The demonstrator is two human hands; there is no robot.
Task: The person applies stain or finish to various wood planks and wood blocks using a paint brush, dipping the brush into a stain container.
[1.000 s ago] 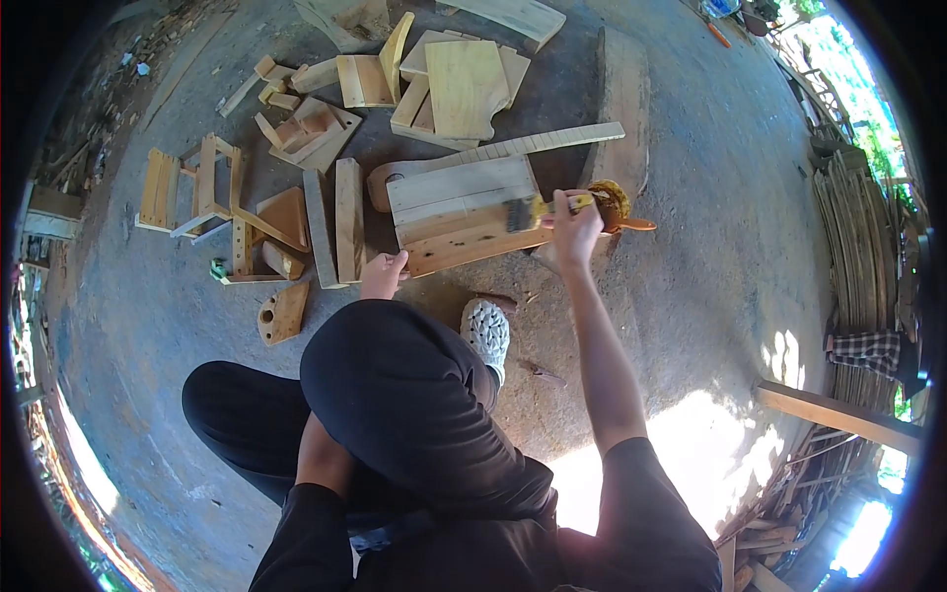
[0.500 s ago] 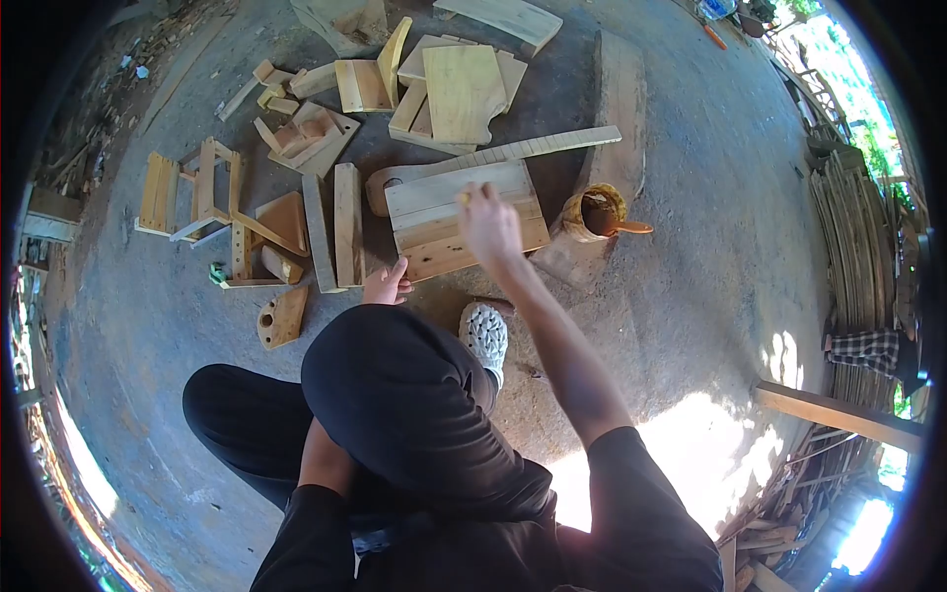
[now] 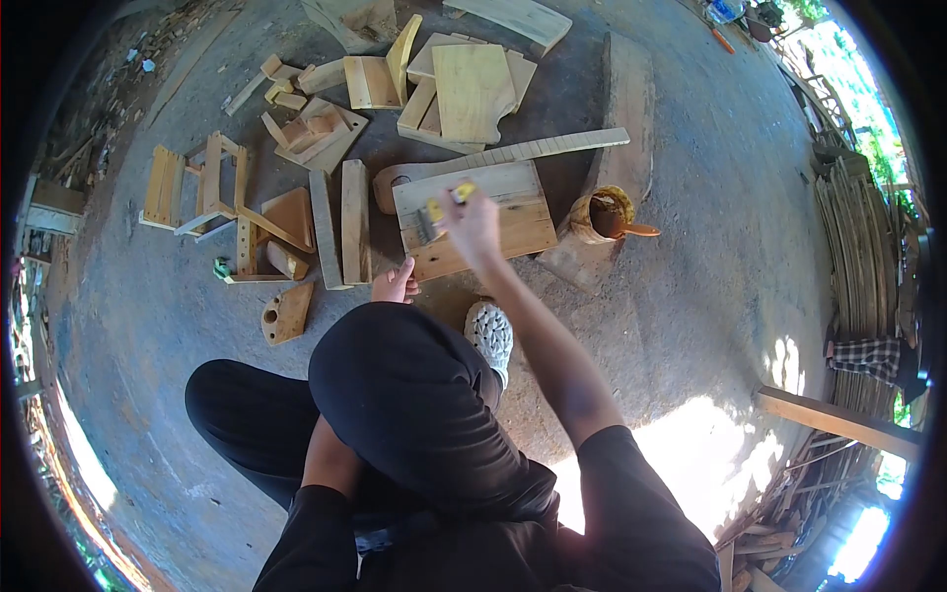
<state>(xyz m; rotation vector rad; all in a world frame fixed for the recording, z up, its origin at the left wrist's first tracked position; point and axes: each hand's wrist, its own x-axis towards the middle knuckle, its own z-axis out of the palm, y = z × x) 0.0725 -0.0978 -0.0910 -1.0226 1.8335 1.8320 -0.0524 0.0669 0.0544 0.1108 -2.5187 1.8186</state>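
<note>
My right hand (image 3: 475,229) grips a paintbrush with a yellow handle (image 3: 464,189), its bristles down by the left part of a wooden panel (image 3: 513,222). The panel is made of joined planks; its near part looks darker and more orange than the pale grey far part. At the panel's near left corner, my left hand (image 3: 396,283) holds the edge, thumb up. Right of the panel stands a stained pot (image 3: 614,207) with an orange-handled tool (image 3: 639,230) resting in it.
A long curved wooden piece (image 3: 552,145) lies behind the panel. Two upright boards (image 3: 356,222) stand to its left, beside a small slatted wooden frame (image 3: 212,183). Cut boards (image 3: 473,94) are piled farther back. A plank (image 3: 628,109) lies beyond the pot, and my shoe (image 3: 489,335) is near the panel.
My right hand has moved slightly left and toward me over the panel, turning so the brush shows. My left hand keeps its place at the corner. The view has shifted slightly.
</note>
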